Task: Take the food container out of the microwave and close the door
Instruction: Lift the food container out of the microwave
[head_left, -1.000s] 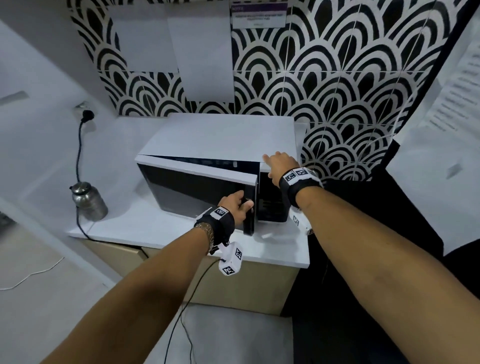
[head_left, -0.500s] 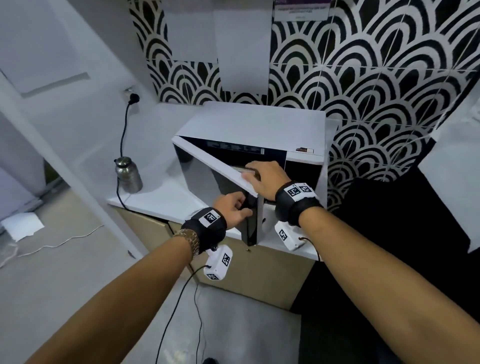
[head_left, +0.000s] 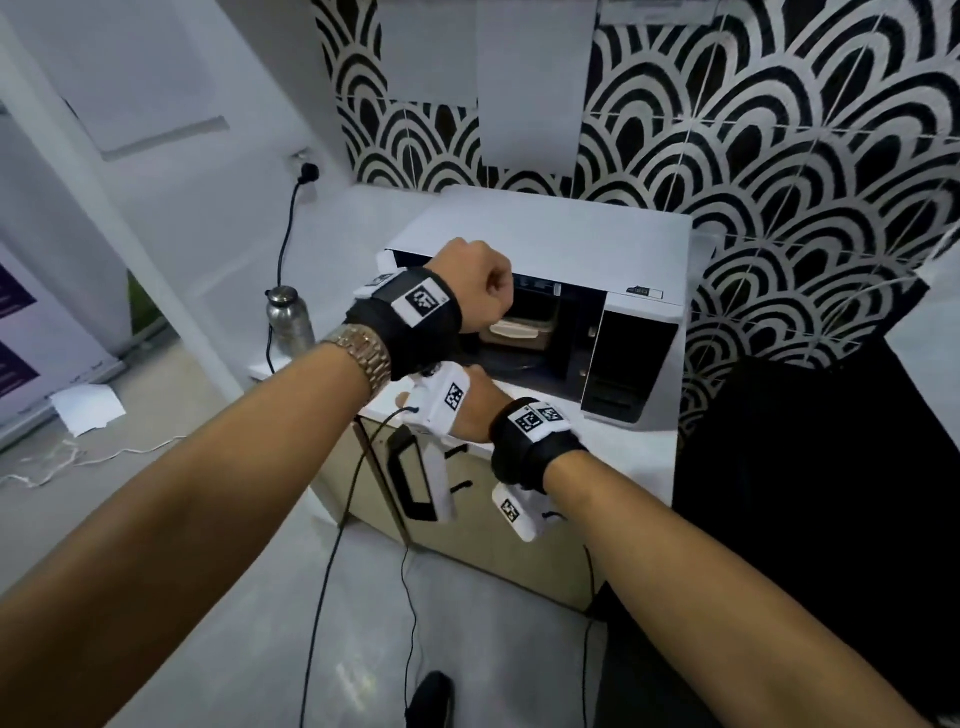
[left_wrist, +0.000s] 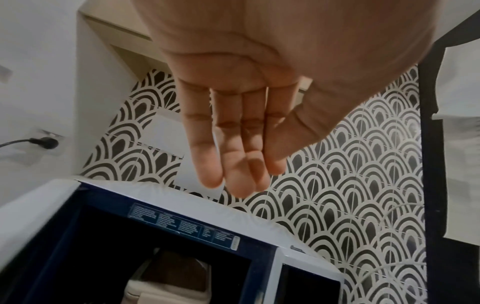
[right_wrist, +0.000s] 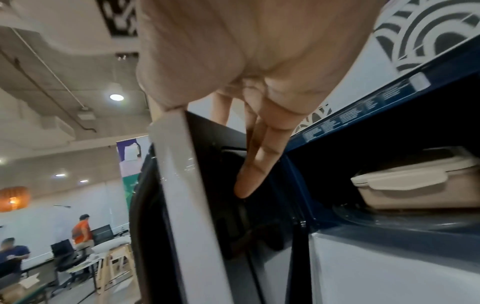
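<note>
The white microwave (head_left: 561, 234) stands on the counter with its door (head_left: 415, 483) swung wide toward me. Inside, on the turntable, sits a beige food container (head_left: 511, 330) with a clip lid, also seen in the right wrist view (right_wrist: 415, 185). My right hand (head_left: 478, 410) holds the door's (right_wrist: 182, 205) top edge, thumb on the outer side and fingers (right_wrist: 254, 164) down the inner face. My left hand (head_left: 483, 291) hovers in front of the cavity's upper left. Its fingers (left_wrist: 233, 144) are straight and hold nothing.
A steel bottle (head_left: 288, 317) stands on the counter (head_left: 623, 452) left of the microwave, with a black cable running up to a wall plug (head_left: 309, 171). A black surface (head_left: 805, 467) borders the counter on the right. Patterned tiles back the microwave.
The door has swung from partly open to wide open. My left hand let go of the door handle and rose in front of the cavity. My right hand followed the door's top edge outward.
</note>
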